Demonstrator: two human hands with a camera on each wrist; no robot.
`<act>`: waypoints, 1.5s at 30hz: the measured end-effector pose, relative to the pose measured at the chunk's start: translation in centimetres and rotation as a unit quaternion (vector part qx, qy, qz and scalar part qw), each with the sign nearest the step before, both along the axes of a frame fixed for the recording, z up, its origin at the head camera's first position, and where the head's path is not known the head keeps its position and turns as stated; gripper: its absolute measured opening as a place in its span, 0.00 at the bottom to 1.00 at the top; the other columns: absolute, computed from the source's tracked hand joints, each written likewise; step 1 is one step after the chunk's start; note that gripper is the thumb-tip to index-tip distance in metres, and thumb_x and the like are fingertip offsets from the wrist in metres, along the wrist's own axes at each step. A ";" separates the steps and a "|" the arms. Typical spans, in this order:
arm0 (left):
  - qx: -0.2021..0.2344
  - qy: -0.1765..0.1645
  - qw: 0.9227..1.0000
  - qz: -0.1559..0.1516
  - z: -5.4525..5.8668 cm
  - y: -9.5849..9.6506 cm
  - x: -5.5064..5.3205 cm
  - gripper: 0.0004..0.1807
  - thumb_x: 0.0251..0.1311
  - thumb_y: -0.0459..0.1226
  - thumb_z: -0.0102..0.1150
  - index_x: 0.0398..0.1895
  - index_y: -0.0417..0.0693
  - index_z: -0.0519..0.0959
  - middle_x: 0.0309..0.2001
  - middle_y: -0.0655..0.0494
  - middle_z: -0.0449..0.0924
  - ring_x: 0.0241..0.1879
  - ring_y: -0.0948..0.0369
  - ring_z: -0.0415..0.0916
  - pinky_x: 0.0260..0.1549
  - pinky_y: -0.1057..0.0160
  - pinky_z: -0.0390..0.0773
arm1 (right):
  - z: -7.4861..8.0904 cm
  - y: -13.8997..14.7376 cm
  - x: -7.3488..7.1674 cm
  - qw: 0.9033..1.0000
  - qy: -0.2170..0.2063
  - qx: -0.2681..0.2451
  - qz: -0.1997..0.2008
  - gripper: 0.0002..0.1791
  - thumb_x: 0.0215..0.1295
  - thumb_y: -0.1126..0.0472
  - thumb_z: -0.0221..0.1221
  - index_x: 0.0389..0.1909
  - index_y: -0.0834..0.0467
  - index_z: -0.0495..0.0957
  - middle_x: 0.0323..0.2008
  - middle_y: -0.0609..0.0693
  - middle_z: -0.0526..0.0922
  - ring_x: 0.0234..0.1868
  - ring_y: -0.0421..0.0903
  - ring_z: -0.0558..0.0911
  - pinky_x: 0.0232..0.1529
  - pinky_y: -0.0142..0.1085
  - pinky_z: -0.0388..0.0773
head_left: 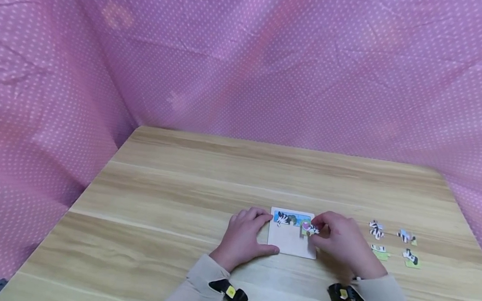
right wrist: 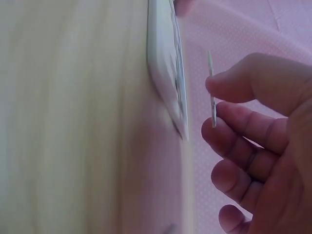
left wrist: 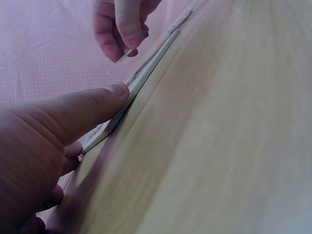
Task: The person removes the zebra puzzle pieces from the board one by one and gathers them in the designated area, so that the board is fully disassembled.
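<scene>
A white puzzle board (head_left: pixel 289 242) lies flat on the table, with zebra-picture pieces (head_left: pixel 286 218) along its far edge. My left hand (head_left: pixel 246 238) rests at the board's left side, index finger by the far corner and thumb on the near edge. In the left wrist view the thumb (left wrist: pixel 105 101) lies straight across the board's rim. My right hand (head_left: pixel 341 237) pinches a puzzle piece (head_left: pixel 309 228) with a pink and striped picture, over the board's right part. The right wrist view shows this thin piece (right wrist: pixel 211 92) edge-on between thumb and fingers, raised off the board.
Several loose puzzle pieces (head_left: pixel 380 252) lie on the wooden table (head_left: pixel 165 216) to the right of my right hand. Pink dotted cloth (head_left: pixel 248 73) hangs behind and beside the table. Black straps (head_left: pixel 229 292) are worn on both wrists.
</scene>
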State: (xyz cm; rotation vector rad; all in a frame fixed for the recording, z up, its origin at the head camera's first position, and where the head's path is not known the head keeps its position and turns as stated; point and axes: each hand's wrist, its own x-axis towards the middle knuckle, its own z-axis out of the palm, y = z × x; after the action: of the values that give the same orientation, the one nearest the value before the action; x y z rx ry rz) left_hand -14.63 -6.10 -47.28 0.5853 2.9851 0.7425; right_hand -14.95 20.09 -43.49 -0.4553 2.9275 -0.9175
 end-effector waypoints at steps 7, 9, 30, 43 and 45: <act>0.002 0.008 1.000 -0.003 -0.2 -0.1 -0.1 0.45 0.46 0.65 0.71 0.66 0.56 0.76 0.63 0.62 0.72 0.60 0.58 0.67 0.54 0.52 0.64 | -0.2 -1.6 -0.1 1.000 -0.018 -0.006 0.010 0.15 0.52 0.60 0.71 0.43 0.56 0.83 0.36 0.44 0.81 0.34 0.41 0.77 0.38 0.39 0.78; 0.003 0.006 1.000 -0.004 -0.2 -0.1 -0.1 0.45 0.46 0.65 0.71 0.67 0.56 0.76 0.63 0.62 0.71 0.60 0.58 0.67 0.54 0.53 0.64 | -0.2 -2.0 -0.1 1.000 -0.026 -0.008 0.011 0.15 0.53 0.60 0.71 0.43 0.56 0.83 0.36 0.44 0.81 0.33 0.41 0.77 0.37 0.38 0.77; 0.003 0.020 1.000 -0.008 -0.2 -0.3 0.1 0.43 0.48 0.65 0.70 0.67 0.56 0.75 0.62 0.61 0.72 0.59 0.58 0.68 0.53 0.54 0.65 | -0.9 -6.4 -0.7 0.998 0.025 0.038 0.034 0.11 0.50 0.61 0.66 0.36 0.56 0.84 0.31 0.44 0.80 0.32 0.41 0.76 0.41 0.41 0.77; -0.002 0.014 1.000 -0.007 0.0 -0.2 0.2 0.43 0.49 0.64 0.70 0.67 0.56 0.75 0.63 0.61 0.72 0.58 0.58 0.68 0.52 0.54 0.65 | -0.8 -6.6 -0.8 0.998 0.017 0.047 0.035 0.12 0.51 0.63 0.67 0.39 0.54 0.86 0.32 0.43 0.79 0.32 0.40 0.75 0.40 0.41 0.75; -0.002 0.014 1.000 -0.007 0.0 -0.2 0.1 0.43 0.48 0.65 0.70 0.67 0.56 0.75 0.63 0.61 0.71 0.59 0.58 0.68 0.52 0.54 0.65 | -0.8 -6.7 -0.8 0.998 0.010 0.045 0.033 0.11 0.52 0.63 0.67 0.39 0.53 0.86 0.32 0.43 0.79 0.32 0.40 0.75 0.41 0.41 0.75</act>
State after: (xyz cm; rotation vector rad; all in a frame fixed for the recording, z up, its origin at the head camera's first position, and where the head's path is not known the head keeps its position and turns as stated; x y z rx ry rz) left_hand -14.49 -6.30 -47.31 0.6215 3.0043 0.7330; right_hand -15.72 13.44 -44.26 -0.5538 2.9369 -0.7753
